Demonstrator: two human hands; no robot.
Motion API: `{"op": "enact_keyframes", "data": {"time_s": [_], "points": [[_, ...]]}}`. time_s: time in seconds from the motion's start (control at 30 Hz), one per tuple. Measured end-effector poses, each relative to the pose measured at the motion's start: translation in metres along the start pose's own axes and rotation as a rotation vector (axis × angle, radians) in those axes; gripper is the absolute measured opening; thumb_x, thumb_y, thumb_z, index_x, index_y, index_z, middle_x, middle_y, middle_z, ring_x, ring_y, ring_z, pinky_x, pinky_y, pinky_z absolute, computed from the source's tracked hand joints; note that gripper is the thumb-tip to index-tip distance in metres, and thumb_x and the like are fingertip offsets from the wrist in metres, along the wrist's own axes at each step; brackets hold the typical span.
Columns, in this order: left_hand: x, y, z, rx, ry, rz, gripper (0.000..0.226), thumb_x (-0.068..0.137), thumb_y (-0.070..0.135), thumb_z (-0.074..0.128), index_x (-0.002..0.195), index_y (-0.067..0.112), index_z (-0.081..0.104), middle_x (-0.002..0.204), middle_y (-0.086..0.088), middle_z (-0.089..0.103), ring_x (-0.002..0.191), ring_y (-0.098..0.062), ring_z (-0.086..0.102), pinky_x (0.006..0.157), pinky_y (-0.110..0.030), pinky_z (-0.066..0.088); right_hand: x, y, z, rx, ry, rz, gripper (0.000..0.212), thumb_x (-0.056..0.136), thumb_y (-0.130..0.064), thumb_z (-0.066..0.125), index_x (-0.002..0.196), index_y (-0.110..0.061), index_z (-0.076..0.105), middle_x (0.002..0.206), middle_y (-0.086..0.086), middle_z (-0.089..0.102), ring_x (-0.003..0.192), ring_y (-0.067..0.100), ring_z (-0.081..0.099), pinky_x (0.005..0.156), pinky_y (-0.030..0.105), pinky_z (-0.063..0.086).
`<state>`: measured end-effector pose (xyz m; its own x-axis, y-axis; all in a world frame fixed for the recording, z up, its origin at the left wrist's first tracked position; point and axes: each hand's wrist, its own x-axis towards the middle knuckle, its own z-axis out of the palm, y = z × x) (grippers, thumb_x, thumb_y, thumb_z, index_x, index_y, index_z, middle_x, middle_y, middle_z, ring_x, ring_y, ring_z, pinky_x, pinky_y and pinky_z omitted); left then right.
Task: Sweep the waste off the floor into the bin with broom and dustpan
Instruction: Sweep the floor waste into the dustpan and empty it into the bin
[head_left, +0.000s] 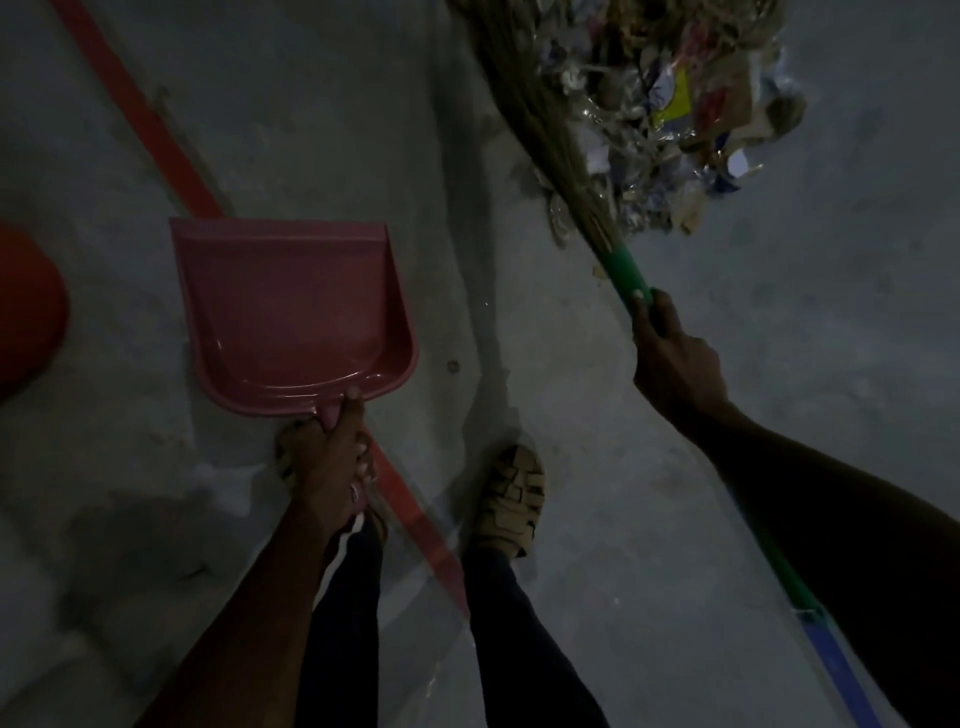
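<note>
A pink dustpan (291, 306) hangs level above the grey floor at centre left, with nothing in it. My left hand (327, 457) grips its handle from below. My right hand (675, 364) is closed around the green handle of a straw broom (540, 119), whose bristles reach up to the top of the view. A heap of waste (675, 114), made of paper scraps, wrappers and shiny foil, lies on the floor just right of the bristles. A red rounded object (26, 306), possibly the bin, shows at the left edge.
A red painted line (150, 124) runs diagonally across the concrete floor and passes under the dustpan. My two feet in tan sandals (511, 499) stand at lower centre. The scene is dim.
</note>
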<state>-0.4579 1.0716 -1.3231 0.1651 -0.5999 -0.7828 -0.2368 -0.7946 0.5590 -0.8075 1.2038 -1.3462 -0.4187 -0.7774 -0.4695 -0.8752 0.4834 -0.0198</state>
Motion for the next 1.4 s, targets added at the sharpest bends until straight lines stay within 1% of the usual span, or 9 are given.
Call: {"op": "enact_keyframes", "data": {"time_s": [0.23,0.37,0.5,0.67,0.83,0.97,1.1,1.27,1.4], "points": [[0.028,0.048,-0.021,-0.102,0.023,-0.004,0.049,0.094,0.044,0.069,0.064,0.014,0.045,0.042,0.002,0.041,0.031,-0.010,0.035,0.039,-0.019,0.032,0.027,-0.081,-0.016,0.044,0.042,-0.234,0.078,0.085,-0.001,0.063,0.153,-0.007,0.026,0.148,0.028,0.036,0.049,0.027,0.040,0.043,0.028,0.028],[0.048,0.073,-0.057,-0.131,0.010,-0.045,0.050,0.089,0.048,0.073,0.063,0.020,0.042,0.046,0.000,0.042,0.033,-0.013,0.035,0.045,-0.021,0.033,0.056,-0.147,-0.028,0.134,0.020,-0.311,0.074,0.092,-0.008,0.058,0.154,-0.014,0.019,0.152,0.018,0.031,0.060,0.036,0.056,0.043,0.037,0.046],[0.081,0.104,-0.110,-0.091,0.005,-0.047,0.048,0.089,0.050,0.072,0.069,0.018,0.043,0.050,-0.001,0.042,0.035,-0.013,0.036,0.040,-0.019,0.032,0.097,-0.224,-0.042,0.129,0.003,-0.361,0.067,0.097,-0.018,0.053,0.155,-0.015,0.019,0.155,0.011,0.029,0.069,0.036,0.059,0.050,0.042,0.052],[0.120,0.139,-0.169,-0.121,0.064,-0.063,0.052,0.091,0.047,0.071,0.065,0.022,0.034,0.050,-0.002,0.038,0.034,-0.014,0.034,0.037,-0.018,0.029,0.152,-0.328,-0.059,0.152,-0.046,-0.447,0.064,0.098,-0.019,0.050,0.155,-0.015,0.021,0.155,0.009,0.032,0.086,0.034,0.060,0.057,0.033,0.041],[0.147,0.157,-0.206,-0.143,0.075,-0.042,0.048,0.091,0.046,0.071,0.069,0.018,0.040,0.053,-0.006,0.039,0.034,-0.014,0.035,0.037,-0.020,0.031,0.191,-0.419,-0.075,0.156,-0.157,-0.531,0.060,0.097,-0.018,0.051,0.152,-0.011,0.030,0.145,0.013,0.044,0.097,0.040,0.060,0.072,0.042,0.052],[0.159,0.163,-0.217,-0.126,0.066,-0.021,0.046,0.090,0.049,0.071,0.075,0.013,0.047,0.052,-0.004,0.042,0.035,-0.014,0.037,0.037,-0.021,0.032,0.209,-0.450,-0.090,0.090,-0.253,-0.362,0.046,0.097,-0.017,0.051,0.141,-0.009,0.042,0.122,0.014,0.056,0.094,0.035,0.060,0.071,0.041,0.054],[0.168,0.178,-0.212,-0.093,0.072,-0.011,0.049,0.090,0.050,0.071,0.067,0.014,0.047,0.052,-0.005,0.043,0.034,-0.013,0.038,0.036,-0.020,0.030,0.227,-0.446,-0.109,0.182,-0.211,-0.213,0.043,0.098,-0.015,0.049,0.140,-0.008,0.044,0.120,0.016,0.057,0.092,0.037,0.063,0.074,0.048,0.057],[0.178,0.203,-0.184,-0.042,0.044,-0.040,0.049,0.090,0.054,0.068,0.072,0.013,0.049,0.053,-0.006,0.045,0.033,-0.012,0.039,0.034,-0.018,0.030,0.260,-0.406,-0.123,0.452,-0.263,0.134,0.027,0.098,-0.016,0.049,0.125,-0.012,0.050,0.101,0.015,0.061,0.079,0.034,0.067,0.061,0.050,0.061],[0.184,0.237,-0.147,-0.042,0.036,-0.051,0.056,0.087,0.059,0.070,0.064,0.013,0.046,0.050,-0.005,0.045,0.034,-0.014,0.041,0.035,-0.016,0.028,0.269,-0.355,-0.131,0.492,-0.143,0.185,0.021,0.096,-0.019,0.050,0.115,-0.010,0.050,0.096,0.015,0.062,0.070,0.035,0.065,0.053,0.046,0.059]]}}
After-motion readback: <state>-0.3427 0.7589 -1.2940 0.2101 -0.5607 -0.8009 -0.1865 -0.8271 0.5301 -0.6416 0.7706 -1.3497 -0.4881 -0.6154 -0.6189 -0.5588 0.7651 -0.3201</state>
